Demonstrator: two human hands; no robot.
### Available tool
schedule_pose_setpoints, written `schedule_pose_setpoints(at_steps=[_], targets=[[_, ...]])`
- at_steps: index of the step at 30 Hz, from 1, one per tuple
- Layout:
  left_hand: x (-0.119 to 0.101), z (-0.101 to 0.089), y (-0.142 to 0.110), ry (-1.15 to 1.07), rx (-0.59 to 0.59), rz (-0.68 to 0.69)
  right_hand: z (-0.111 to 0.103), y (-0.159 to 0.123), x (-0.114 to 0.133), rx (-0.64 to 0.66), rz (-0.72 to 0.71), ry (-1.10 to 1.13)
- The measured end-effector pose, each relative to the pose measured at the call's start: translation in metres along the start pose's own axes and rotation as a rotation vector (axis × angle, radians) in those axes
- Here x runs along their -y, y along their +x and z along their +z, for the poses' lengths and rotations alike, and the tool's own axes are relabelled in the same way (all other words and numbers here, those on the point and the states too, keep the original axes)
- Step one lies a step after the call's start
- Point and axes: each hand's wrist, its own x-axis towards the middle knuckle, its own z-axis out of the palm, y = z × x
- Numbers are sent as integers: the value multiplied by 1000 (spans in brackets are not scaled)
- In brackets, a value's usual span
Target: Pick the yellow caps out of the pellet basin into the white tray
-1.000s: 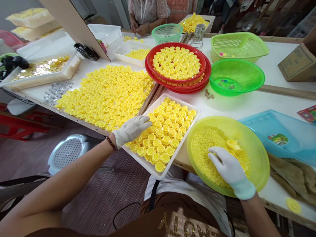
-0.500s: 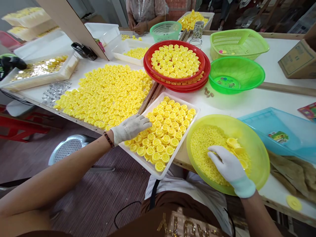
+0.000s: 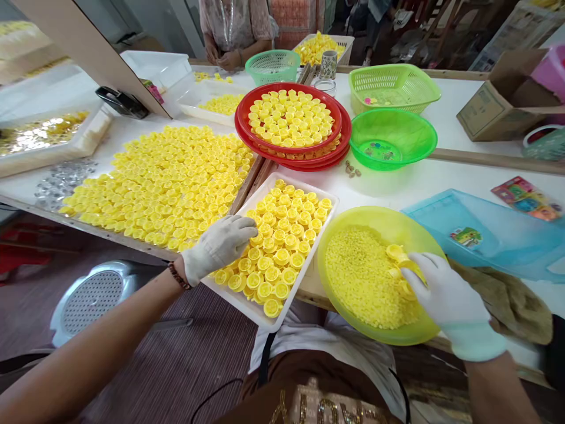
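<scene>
My left hand (image 3: 223, 246), in a white knit glove, is at the left edge of a white tray (image 3: 282, 315). Its fingers are curled and pressed together by the small yellow plastic cups (image 3: 282, 256) lying there; what they hold, if anything, is hidden. Over the right side of a translucent yellow basin (image 3: 353, 215), my gloved right hand (image 3: 450, 300) has thumb and fingers closed around a yellow plastic cup (image 3: 412, 271). Another yellow cup (image 3: 396, 253) lies close beside its fingertips. Small yellow pellets (image 3: 366, 277) cover the basin's bottom.
A broad spread of yellow cups (image 3: 163, 182) lies left of the tray. Stacked red trays (image 3: 241, 126), a green basin (image 3: 397, 121) and a light green basket (image 3: 392, 73) stand behind. A blue bin (image 3: 441, 218) is at right. Another person (image 3: 233, 29) sits opposite.
My right hand has moved right within the basin and closed on a yellow cup. My left hand's fingers, stretched over the tray before, are now curled. The view has turned right.
</scene>
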Motion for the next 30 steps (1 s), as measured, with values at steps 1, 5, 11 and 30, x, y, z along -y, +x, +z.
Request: schedule_pose_setpoints(at_steps=[1, 5, 11, 30], targets=[[-13, 0, 3, -31, -18, 20, -2, -2, -6, 82, 30, -98], [-79, 14, 17, -192, -69, 195, 0, -4, -9, 381, 11, -243], [-154, 35, 46, -363, 32, 392, 12, -8, -7, 313, -62, -141], [-176, 49, 86, -1281, -127, -258, 15, 5, 74, -312, -40, 927]])
